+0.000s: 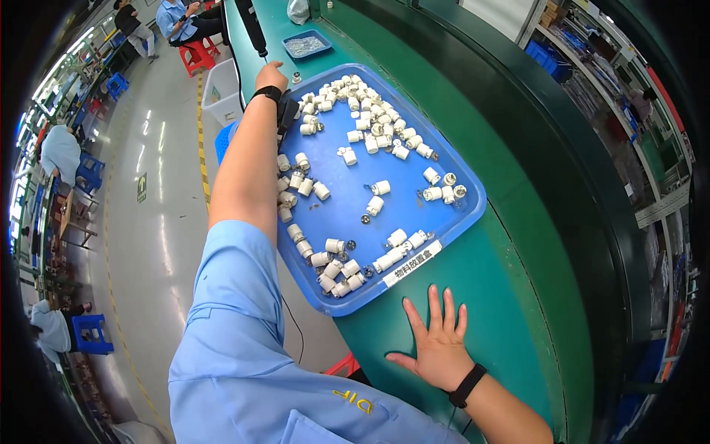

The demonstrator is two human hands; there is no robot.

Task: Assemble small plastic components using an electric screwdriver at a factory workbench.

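My left hand (271, 77) reaches far forward past the blue tray's (325, 296) left side, its fingers closed. What they hold, if anything, is hidden. Just above it, the thin bit of a black electric screwdriver (251, 28) points down at the fingers. A small socket piece with metal on it (296, 77) stands on the table right of that hand. Inside the tray lie many white cylindrical sockets (349, 156) with metal ends, most of them heaped at the far end. My right hand (440, 346) rests on the green table near the tray's front corner, fingers spread, holding nothing.
A small blue tray of tiny metal parts (305, 46) sits beyond the big one, near a clear plastic bag (298, 12). Left of the table are a white bin (222, 92) and a grey floor (151, 244). A seated person (177, 21) is in the background.
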